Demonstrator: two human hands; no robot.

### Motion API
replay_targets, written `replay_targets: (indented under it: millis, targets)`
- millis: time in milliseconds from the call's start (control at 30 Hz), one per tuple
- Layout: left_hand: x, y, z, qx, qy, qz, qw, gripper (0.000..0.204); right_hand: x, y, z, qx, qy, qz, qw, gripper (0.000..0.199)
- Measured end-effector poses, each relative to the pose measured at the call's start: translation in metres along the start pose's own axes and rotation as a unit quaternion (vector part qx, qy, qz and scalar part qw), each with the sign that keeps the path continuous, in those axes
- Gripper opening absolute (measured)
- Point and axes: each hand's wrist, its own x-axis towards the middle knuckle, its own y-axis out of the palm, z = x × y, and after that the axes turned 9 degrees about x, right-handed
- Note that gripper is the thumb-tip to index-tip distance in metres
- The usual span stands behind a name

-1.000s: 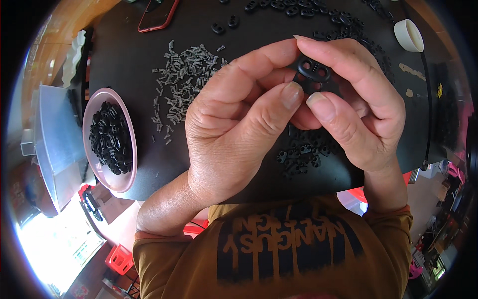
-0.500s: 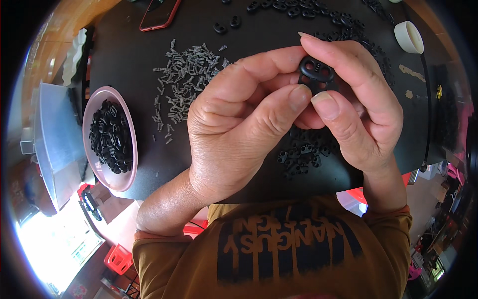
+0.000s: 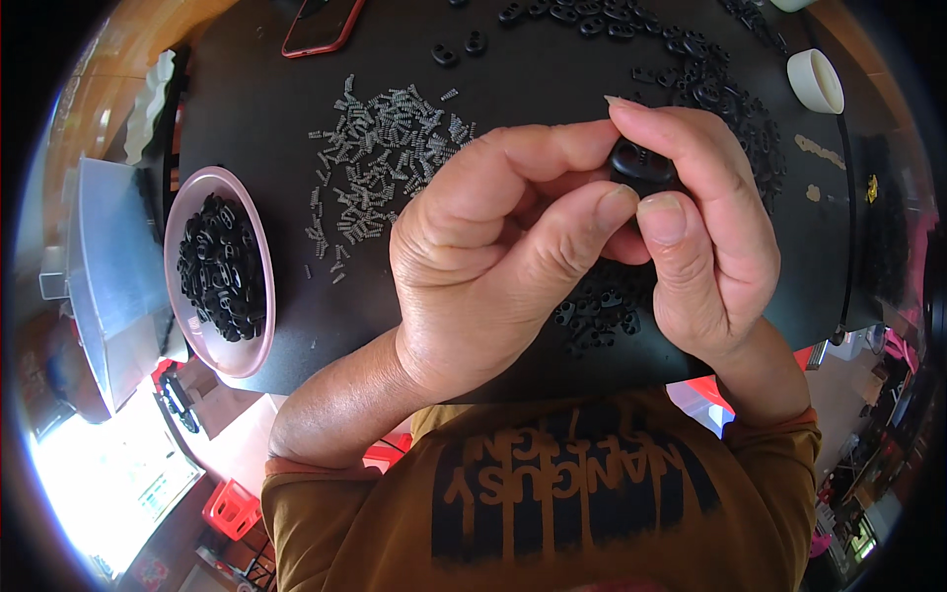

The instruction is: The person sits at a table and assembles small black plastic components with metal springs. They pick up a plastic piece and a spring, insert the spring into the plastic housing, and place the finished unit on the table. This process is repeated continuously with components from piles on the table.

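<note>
Both hands meet above a black table (image 3: 552,69), pinching one small black plastic clasp (image 3: 639,166) between their fingertips. My left hand (image 3: 493,252) grips it from the left with thumb and forefinger. My right hand (image 3: 710,237) closes on it from the right, thumb pressed beside the left thumb. The clasp is mostly hidden by the fingers. A small heap of black plastic parts (image 3: 597,314) lies on the table just under the hands.
A pink bowl (image 3: 192,331) full of black clasps stands at the left. A scatter of small metal springs (image 3: 380,148) lies beyond the left hand. More black parts (image 3: 710,69), a white tape roll (image 3: 815,81) and a red phone (image 3: 321,25) lie farther back.
Both hands have turned the clasp slightly between the fingertips; the fingers now cover more of it. The hands stay in the same place.
</note>
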Motion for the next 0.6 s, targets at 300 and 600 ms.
replay_targets:
  millis: [300,600]
  targets:
    - [-0.0036,0.0044,-0.0001,0.018,-0.008,-0.020,1.000,0.025,-0.0062,0.0078,-0.0033,0.026,-0.010,-0.019,0.999,0.034]
    - [0.0030,0.0005,-0.0002,-0.027,-0.059,-0.013,0.998,0.030,0.0007,0.0019,-0.0011,0.022,0.013,0.000,1.000,0.037]
